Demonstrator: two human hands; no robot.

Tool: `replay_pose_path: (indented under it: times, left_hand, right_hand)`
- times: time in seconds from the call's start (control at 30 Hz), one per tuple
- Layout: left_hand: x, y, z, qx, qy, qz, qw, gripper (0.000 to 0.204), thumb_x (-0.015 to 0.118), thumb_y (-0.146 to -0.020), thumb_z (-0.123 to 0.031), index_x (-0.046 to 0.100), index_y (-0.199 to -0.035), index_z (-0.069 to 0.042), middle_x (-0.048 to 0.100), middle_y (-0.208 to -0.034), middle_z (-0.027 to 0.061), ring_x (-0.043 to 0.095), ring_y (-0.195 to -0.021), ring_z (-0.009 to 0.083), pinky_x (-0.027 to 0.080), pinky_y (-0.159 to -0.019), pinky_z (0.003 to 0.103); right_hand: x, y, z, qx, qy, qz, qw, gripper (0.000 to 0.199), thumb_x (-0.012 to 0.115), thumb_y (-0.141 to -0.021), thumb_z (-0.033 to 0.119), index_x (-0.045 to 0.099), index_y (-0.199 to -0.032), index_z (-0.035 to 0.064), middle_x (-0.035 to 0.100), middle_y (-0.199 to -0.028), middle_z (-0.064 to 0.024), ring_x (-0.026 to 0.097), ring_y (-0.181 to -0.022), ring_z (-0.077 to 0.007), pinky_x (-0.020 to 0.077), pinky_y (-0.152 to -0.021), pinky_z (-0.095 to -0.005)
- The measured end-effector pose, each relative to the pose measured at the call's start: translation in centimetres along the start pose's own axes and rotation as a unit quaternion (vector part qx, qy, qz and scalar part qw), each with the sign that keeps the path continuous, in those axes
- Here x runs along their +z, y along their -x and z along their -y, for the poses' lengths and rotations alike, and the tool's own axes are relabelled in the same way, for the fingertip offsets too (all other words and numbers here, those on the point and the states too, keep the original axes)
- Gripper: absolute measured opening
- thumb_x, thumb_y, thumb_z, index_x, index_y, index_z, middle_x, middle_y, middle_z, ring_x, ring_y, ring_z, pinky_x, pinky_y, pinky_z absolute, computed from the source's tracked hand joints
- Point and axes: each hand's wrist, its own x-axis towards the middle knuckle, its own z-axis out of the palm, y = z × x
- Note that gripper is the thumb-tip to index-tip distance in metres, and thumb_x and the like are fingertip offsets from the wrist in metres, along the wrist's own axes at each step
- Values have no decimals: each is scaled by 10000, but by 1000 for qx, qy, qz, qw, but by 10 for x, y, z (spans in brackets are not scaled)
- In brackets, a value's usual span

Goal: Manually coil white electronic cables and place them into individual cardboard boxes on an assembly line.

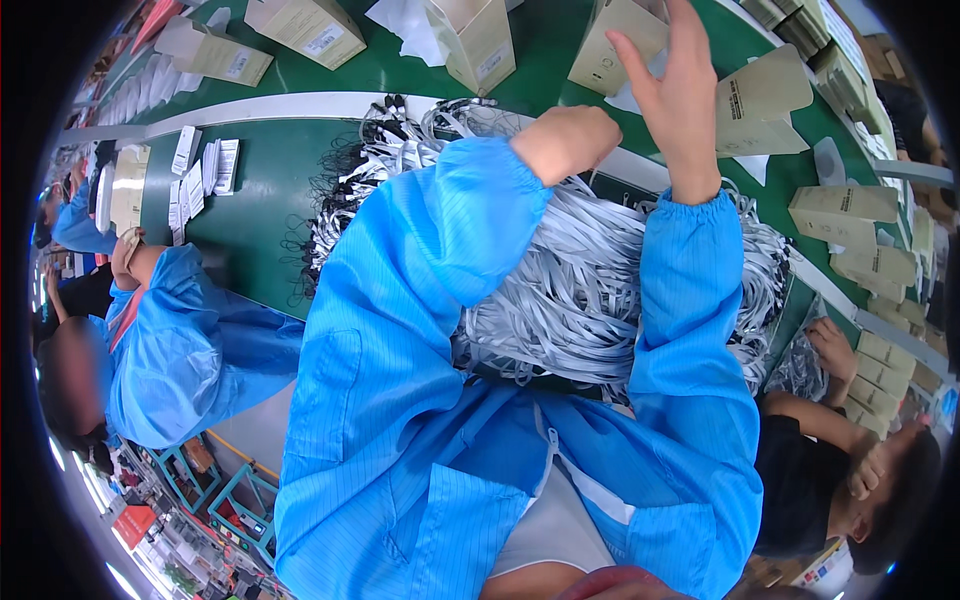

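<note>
My right hand [680, 90] reaches up over the green belt [270, 190] with its fingers spread, touching or just short of a beige cardboard box [612, 45]; nothing is clearly held in it. My left hand [566, 140] is curled in a fist above a big pile of white flat cables [580, 290]; whether it grips anything is hidden. Both arms wear blue smock sleeves.
Several beige boxes [310, 28] lie along the far belt, more stacked at right [845, 205]. Small white packets [205, 170] sit on the belt at left. A co-worker in a blue smock [190, 350] works at left; another person's hand [832, 345] is at right.
</note>
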Motion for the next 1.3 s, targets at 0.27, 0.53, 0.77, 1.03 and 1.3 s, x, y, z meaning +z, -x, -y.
replay_pose_path:
  times: [0.27,0.53,0.77,1.03,1.3]
  left_hand:
    - [-72,43,-58,191,168,-147,956,84,594,-878,-15,557,-953,-3,612,-774,164,608,-703,329,473,-628,395]
    - [-134,101,-73,135,29,-557,819,195,622,-866,35,631,-1039,-54,691,-827,82,671,-710,237,527,-665,354]
    - [-148,139,-62,-84,161,-280,943,346,649,-907,21,588,-1245,-17,707,-904,76,643,-682,115,500,-574,290]
    - [-64,66,-92,92,175,11,980,331,632,-907,-87,636,-1229,-8,714,-796,134,703,-754,313,519,-636,395]
    - [-48,33,-73,147,168,34,974,177,623,-920,-125,711,-1055,-52,719,-806,96,689,-767,292,530,-696,367]
  right_hand:
    - [-52,-8,5,166,-374,51,911,469,739,-902,162,602,-1327,20,655,-1296,-127,573,-1288,-258,452,-1064,-399]
    - [-94,-15,24,123,-316,516,787,276,602,-1008,182,642,-1208,-3,722,-1017,-113,687,-907,-191,535,-816,-301]
    - [-117,-10,29,221,-276,246,903,196,514,-1051,153,609,-1056,-18,656,-1068,-165,655,-997,-225,528,-815,-369]
    - [-117,-8,67,8,-199,-27,980,304,429,-1088,184,533,-981,-81,603,-800,-159,552,-623,-157,474,-590,-281]
    - [-129,-3,69,109,-320,-48,940,417,436,-1087,333,513,-936,-48,516,-668,-112,437,-480,-144,381,-452,-249]
